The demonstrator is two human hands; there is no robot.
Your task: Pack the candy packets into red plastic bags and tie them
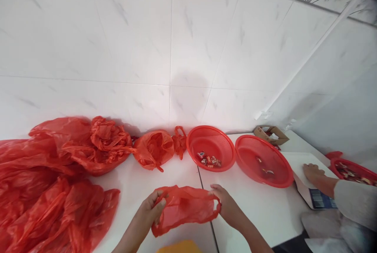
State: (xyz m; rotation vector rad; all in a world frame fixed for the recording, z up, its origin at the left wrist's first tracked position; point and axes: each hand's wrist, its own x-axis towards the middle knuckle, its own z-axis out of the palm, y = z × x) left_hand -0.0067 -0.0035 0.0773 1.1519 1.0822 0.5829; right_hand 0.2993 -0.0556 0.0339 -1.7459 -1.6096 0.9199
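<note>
A red plastic bag [185, 206] is stretched between my two hands above the white table. My left hand [153, 210] grips its left side, thumb on top. On the other side, my right hand [226, 202] is closed on the bag near a handle loop. The bag's mouth looks spread, and no contents show in it. Just beyond it stands a red mesh basket [210, 139] with several small wrapped pieces [209, 160] at its bottom. A second red basket [262, 155], holding a few small pieces, is to its right.
Red plastic bags [59, 174] are heaped on the left. A bunched red bag [154, 149] and a smaller one [179, 142] lie by the wall. At right, another person's hand [314, 172] rests on a white scale [297, 166]. Behind are a cardboard box [281, 138] and another filled basket [353, 170].
</note>
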